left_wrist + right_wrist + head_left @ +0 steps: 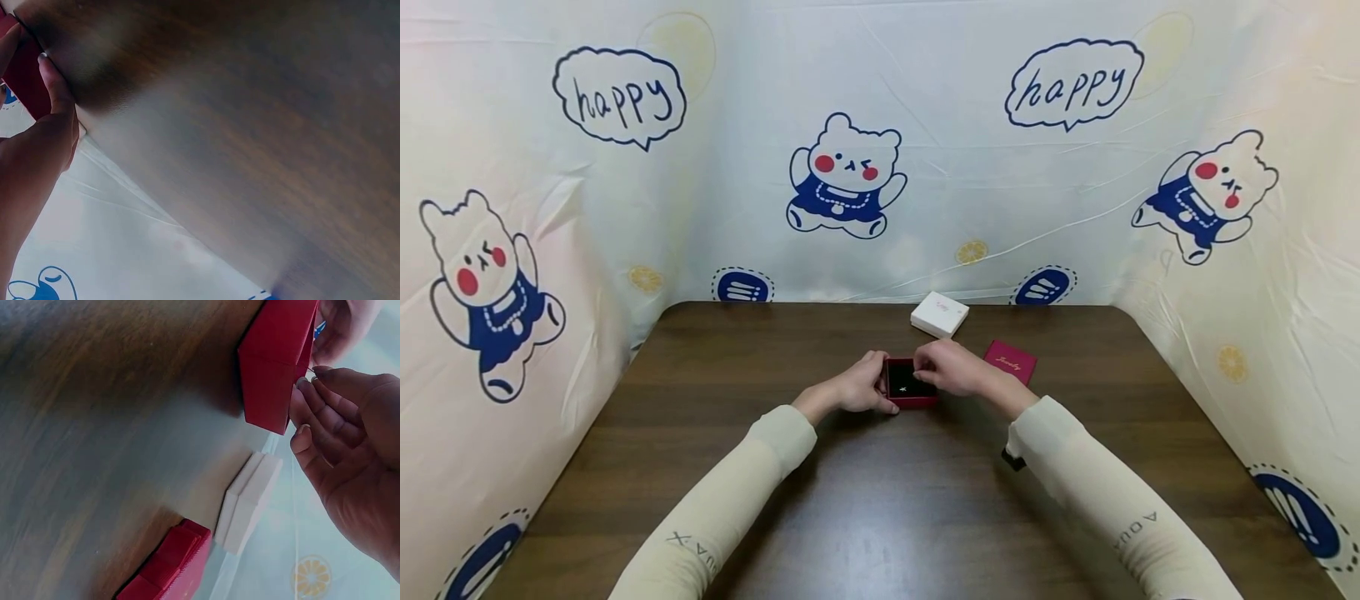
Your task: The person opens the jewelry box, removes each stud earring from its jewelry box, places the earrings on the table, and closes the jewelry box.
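Note:
An uncovered red jewelry box (913, 402) with a black lining (898, 375) sits on the table. On the lining lies a tiny silvery star-shaped piece (903, 389). My left hand (859, 385) grips the box at its left side, with the thumb near the front corner; in the left wrist view its fingers press the red wall (30, 78). Over the box's right part is my right hand (951, 367). In the right wrist view its thumb and finger pinch something thin and small at the red box's (269, 381) rim; its kind is too small to tell.
The red lid (1011, 360) with gold lettering lies right of the box, partly behind the right forearm; the right wrist view shows a red bow (172, 550) on it. A white box (940, 314) stands at the table's (760, 342) back edge, before a printed cloth.

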Demonstrator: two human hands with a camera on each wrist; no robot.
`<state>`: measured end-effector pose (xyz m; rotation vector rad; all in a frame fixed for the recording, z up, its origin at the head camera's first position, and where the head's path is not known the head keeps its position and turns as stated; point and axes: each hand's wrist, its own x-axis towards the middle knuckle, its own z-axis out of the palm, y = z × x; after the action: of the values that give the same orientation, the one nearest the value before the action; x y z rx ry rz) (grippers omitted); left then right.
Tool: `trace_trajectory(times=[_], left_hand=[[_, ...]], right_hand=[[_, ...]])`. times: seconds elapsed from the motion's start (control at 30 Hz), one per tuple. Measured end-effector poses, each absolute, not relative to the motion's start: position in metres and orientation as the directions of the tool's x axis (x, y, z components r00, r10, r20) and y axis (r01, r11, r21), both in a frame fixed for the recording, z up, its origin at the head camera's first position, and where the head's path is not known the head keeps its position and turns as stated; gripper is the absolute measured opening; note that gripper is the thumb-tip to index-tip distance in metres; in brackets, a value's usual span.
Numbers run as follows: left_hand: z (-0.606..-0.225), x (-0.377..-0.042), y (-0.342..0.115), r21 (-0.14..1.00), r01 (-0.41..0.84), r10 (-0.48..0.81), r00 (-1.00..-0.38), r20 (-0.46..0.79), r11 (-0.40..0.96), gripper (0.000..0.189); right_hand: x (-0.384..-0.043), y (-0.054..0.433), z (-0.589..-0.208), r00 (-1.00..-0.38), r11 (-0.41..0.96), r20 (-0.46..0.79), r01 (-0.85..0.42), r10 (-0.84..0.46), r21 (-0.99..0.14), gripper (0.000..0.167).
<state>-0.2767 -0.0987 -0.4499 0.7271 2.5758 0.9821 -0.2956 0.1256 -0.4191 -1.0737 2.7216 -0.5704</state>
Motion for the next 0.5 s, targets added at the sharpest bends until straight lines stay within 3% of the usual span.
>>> trace_trajectory(times=[0.5], left_hand=[[-0.4528, -0.2793, -0.0996, 0.682, 0.372, 0.562, -0.825, -0.068, 0.629, 0.077]], right_hand=[[-0.2930, 0.1319, -0.4159, -0.712, 0.639, 0.015, -0.640, -0.702, -0.427, 0.004]])
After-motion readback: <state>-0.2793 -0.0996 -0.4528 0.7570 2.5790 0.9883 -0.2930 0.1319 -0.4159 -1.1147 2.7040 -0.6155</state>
